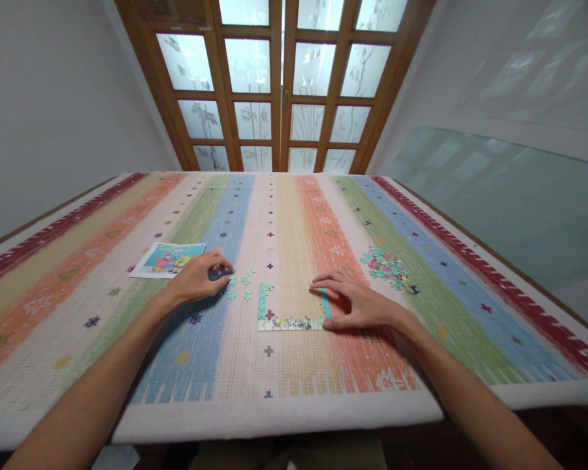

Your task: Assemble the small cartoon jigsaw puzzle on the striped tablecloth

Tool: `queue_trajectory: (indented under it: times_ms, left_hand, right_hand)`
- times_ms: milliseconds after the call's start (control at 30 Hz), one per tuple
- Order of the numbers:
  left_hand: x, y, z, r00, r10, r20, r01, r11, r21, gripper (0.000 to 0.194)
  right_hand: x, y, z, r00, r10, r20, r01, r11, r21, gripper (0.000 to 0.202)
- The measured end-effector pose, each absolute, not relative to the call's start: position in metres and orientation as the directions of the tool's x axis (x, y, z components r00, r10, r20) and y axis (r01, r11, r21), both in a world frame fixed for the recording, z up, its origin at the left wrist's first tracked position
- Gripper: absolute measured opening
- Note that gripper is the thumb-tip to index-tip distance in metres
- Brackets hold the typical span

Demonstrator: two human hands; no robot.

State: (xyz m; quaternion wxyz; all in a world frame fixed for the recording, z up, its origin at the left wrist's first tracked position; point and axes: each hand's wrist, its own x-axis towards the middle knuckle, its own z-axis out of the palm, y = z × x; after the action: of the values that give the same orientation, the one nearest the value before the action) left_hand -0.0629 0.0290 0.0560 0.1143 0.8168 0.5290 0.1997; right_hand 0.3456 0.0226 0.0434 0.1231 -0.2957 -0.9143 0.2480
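In the head view, the left hand [198, 277] was clenched over loose pieces [240, 284], just left of the puzzle frame [289, 312]. The right hand [360, 303] lay released, flat on the frame's right side.

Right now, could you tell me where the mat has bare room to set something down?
The far half of the striped mat is bare, as is the near strip below the puzzle frame. It is crowded around the left hand, the picture card, the right hand and the piece pile.
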Motion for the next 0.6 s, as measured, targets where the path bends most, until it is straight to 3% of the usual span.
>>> queue_trajectory:
  times_ms: [400, 600]
  left_hand:
    - [-0.0583, 0.0277, 0.0554, 0.383, 0.913, 0.137, 0.77, -0.398, 0.499, 0.019]
    - [-0.0526, 0.026, 0.0574, 0.327, 0.939, 0.108, 0.729, -0.323, 0.604, 0.018]
  right_hand:
    - [0.345, 0.0215, 0.0414, -0.785, 0.605, 0.129, 0.46, 0.71, -0.533, 0.064]
    - [0.3402, 0.0224, 0.0395, -0.727, 0.632, 0.268, 0.434, 0.726, -0.533, 0.053]
